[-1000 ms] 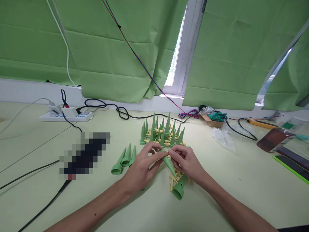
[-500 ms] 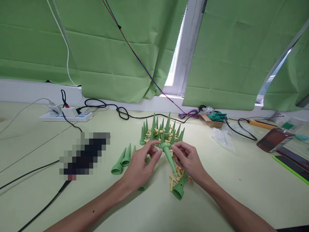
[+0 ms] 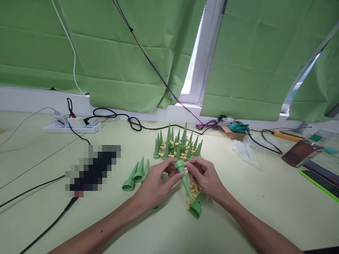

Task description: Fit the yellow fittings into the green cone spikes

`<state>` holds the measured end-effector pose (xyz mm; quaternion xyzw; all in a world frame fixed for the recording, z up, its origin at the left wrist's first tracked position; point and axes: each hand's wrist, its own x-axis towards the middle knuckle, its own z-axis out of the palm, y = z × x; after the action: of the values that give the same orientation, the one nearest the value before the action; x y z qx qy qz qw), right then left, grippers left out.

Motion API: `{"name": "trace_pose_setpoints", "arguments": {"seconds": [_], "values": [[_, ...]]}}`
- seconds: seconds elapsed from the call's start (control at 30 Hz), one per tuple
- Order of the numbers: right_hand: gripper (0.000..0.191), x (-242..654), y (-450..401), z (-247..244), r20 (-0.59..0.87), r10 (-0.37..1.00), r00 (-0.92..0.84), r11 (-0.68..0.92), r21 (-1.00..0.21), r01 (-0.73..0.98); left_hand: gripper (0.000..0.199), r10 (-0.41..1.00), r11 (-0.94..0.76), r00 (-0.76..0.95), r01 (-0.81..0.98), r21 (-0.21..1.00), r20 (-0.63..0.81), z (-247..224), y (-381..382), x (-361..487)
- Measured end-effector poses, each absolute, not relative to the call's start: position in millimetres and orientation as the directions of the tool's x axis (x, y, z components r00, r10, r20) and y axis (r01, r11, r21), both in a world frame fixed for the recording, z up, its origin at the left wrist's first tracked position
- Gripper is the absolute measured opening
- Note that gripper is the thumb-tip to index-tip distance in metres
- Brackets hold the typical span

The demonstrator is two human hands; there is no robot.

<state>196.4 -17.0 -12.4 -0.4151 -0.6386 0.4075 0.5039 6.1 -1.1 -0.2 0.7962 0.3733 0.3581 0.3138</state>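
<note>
My left hand grips a green plastic plant-watering spike by its wide collar, thumb in front and fingers behind. The spike tilts with its point down and to the right. Close against the collar, my right hand pinches a small yellow valve, mostly covered by the fingertips. Beneath the held spike lie several loose yellow valves and one green spike on its side. More green spikes rest left of my left hand, one partly hidden by it.
Behind my hands stands a cluster of green spikes fitted with yellow valves. A power strip and black cables lie at back left, a pixelated dark object nearer. At right are a small carton, plastic bags, a bottle and a phone.
The held spike has come slightly down and toward me, its point now over the lying spike. My left thumb has closed onto its collar, and my right fingertips have shifted down with it.
</note>
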Motion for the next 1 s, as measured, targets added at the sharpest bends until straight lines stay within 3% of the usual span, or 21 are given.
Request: {"name": "trace_pose_setpoints", "arguments": {"seconds": [0.33, 0.77, 0.87, 1.0], "values": [[0.035, 195, -16, -10, 0.227, 0.959, -0.173, 0.24, -0.969, 0.061, 0.023, 0.692, -0.721, 0.489, 0.432, 0.541, 0.531, -7, -4, 3], [0.036, 196, -14, -10, 0.091, 0.963, -0.253, 0.084, -0.996, -0.04, 0.025, 0.392, -0.915, 0.639, 0.346, 0.208, 0.662, -11, 1, 0], [0.037, 196, -14, -11, 0.096, 0.964, -0.246, 0.09, -0.995, -0.037, 0.029, 0.405, -0.91, 0.64, 0.35, 0.221, 0.653, -11, 1, 0], [0.037, 196, -14, -12, 0.15, 0.969, -0.197, 0.148, -0.989, -0.023, 0.035, 0.56, -0.829, 0.569, 0.399, 0.393, 0.603, -10, -2, 0]]}}
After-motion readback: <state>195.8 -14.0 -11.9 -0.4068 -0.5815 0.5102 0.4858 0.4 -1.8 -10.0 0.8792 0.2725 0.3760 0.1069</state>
